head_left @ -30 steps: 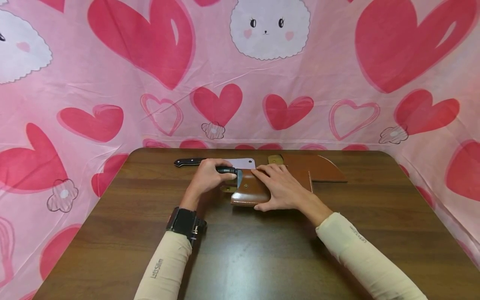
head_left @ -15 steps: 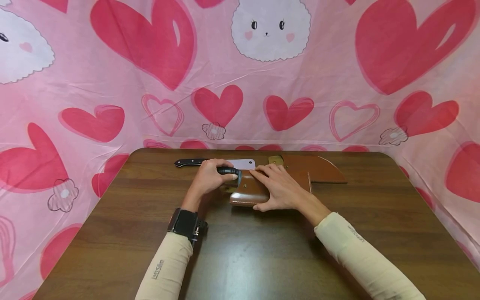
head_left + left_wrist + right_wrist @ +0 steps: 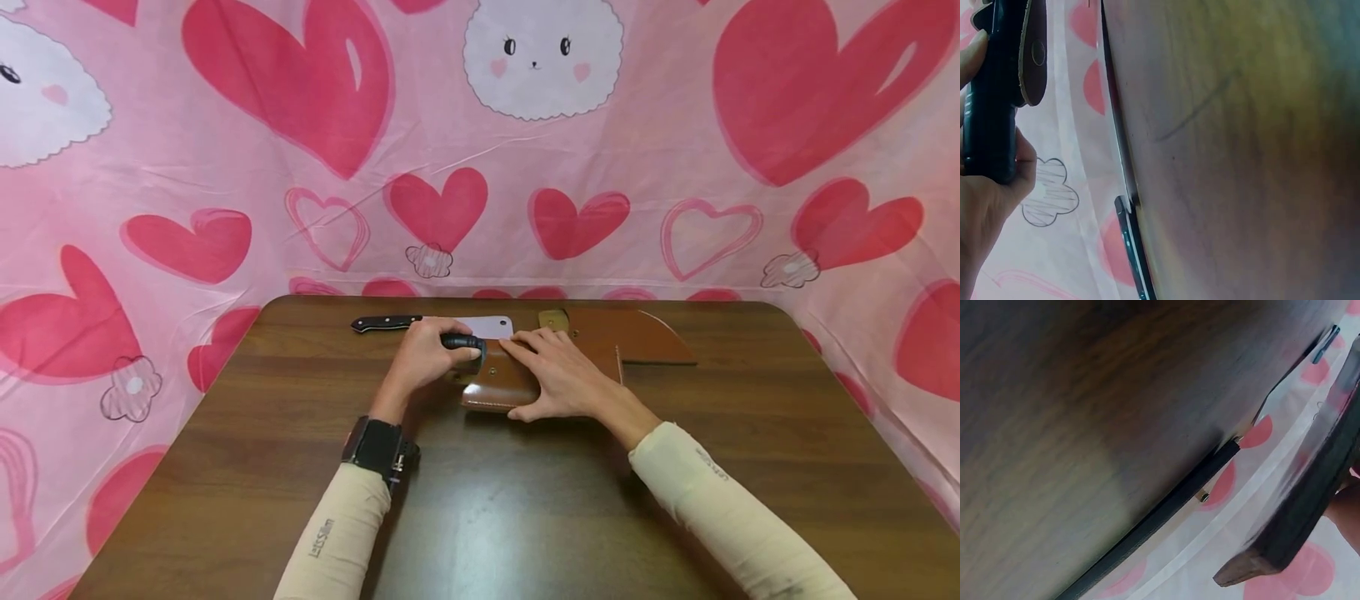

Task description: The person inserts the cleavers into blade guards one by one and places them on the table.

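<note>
The left hand (image 3: 424, 353) grips a rounded black handle (image 3: 461, 341), now nearer the right hand (image 3: 564, 377), which holds a stitched brown leather sheath (image 3: 497, 387); less blade (image 3: 482, 351) shows between, so likely it sits deeper.

Pink heart-printed cloth (image 3: 645, 158) hangs behind and beside a glossy wood-grain table (image 3: 540, 500).

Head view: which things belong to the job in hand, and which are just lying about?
Job in hand:
black handle, gripped by the left hand
nearer brown sheath, held by the right hand

Apparently just lying about:
pale-bladed cleaver, farther back
farther brown sheath
</note>
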### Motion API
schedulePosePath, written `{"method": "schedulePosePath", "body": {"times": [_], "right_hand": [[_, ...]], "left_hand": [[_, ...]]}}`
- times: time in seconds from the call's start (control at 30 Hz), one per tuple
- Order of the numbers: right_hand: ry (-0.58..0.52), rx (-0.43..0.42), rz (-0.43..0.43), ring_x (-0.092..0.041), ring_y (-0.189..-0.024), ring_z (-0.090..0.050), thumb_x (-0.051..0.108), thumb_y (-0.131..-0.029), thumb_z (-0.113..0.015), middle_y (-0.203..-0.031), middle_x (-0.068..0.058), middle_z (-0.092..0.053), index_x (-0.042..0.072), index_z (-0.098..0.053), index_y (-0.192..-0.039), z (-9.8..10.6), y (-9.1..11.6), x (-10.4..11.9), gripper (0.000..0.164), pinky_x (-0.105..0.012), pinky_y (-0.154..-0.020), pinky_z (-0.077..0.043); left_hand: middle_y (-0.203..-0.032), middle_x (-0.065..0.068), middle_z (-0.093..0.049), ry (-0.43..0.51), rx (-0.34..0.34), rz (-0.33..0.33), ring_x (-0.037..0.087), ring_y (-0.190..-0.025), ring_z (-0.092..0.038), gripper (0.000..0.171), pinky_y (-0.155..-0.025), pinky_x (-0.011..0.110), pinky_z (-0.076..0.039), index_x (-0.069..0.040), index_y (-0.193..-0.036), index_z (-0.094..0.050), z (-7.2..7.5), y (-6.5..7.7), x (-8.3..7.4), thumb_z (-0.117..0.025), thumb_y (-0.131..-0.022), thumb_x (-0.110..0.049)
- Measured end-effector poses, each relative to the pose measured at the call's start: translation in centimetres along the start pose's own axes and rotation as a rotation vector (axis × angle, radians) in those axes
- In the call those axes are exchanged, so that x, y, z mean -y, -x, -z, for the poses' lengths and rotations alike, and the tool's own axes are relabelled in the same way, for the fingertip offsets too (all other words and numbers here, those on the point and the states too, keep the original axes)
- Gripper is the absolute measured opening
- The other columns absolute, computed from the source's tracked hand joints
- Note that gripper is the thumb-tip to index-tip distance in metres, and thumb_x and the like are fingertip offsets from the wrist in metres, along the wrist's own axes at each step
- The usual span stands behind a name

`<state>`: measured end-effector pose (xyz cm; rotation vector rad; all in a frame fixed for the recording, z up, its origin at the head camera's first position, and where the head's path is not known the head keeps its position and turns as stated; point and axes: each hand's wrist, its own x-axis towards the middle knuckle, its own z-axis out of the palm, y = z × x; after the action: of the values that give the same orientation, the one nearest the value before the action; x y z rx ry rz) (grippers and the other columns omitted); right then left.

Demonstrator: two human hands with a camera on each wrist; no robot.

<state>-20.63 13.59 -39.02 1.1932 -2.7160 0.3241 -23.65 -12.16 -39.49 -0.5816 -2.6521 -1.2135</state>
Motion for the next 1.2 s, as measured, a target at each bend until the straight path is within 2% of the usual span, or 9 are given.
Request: {"method": "schedulePosePath", "body": {"times": [0.27,0.43,0.8,1.2], "right_hand": [[-0.016,0.034,-0.011,-0.033,-0.124,-0.046,0.065,-0.072,-0.079,-0.143,-0.014,-0.052,0.008,-0.048,-0.150,-0.3,0.1,-0.3,0.102,-0.053,-0.105,-0.037],[-0.026,0.051,-0.026,-0.032,-0.125,-0.046,0.066,-0.071,-0.078,-0.143,-0.013,-0.052,0.010,-0.048,-0.151,-0.3,0.2,-0.4,0.103,-0.054,-0.105,-0.038],[-0.056,0.101,-0.034,-0.036,-0.130,-0.045,0.065,-0.073,-0.078,-0.144,-0.013,-0.050,0.011,-0.046,-0.152,-1.3,0.5,-0.4,0.101,-0.056,-0.109,-0.034],[-0.046,0.191,-0.046,-0.032,-0.133,-0.043,0.068,-0.074,-0.076,-0.148,-0.012,-0.047,0.012,-0.042,-0.155,-1.8,0.4,-0.2,0.103,-0.056,-0.107,-0.037]], "left_hand": [[-0.092,0.001,-0.074,0.020,0.040,0.022,0.018,-0.085,-0.066,0.024,-0.076,0.036,-0.053,-0.010,-0.098,-0.079,-0.3,0.2,0.0,-0.087,-0.081,-0.024],[-0.092,0.001,-0.074,0.025,0.055,0.062,0.018,-0.085,-0.065,0.026,-0.077,0.036,-0.052,-0.010,-0.098,-0.078,-0.4,0.1,0.2,-0.088,-0.080,-0.026],[-0.088,0.000,-0.072,0.016,0.169,0.131,0.019,-0.085,-0.062,0.022,-0.078,0.036,-0.049,-0.012,-0.094,-0.077,-0.4,-0.1,0.4,-0.088,-0.080,-0.024],[-0.088,-0.001,-0.073,0.002,0.252,0.137,0.017,-0.087,-0.063,0.021,-0.083,0.037,-0.049,-0.009,-0.093,-0.077,-0.6,-0.2,1.3,-0.088,-0.079,-0.021]]}}
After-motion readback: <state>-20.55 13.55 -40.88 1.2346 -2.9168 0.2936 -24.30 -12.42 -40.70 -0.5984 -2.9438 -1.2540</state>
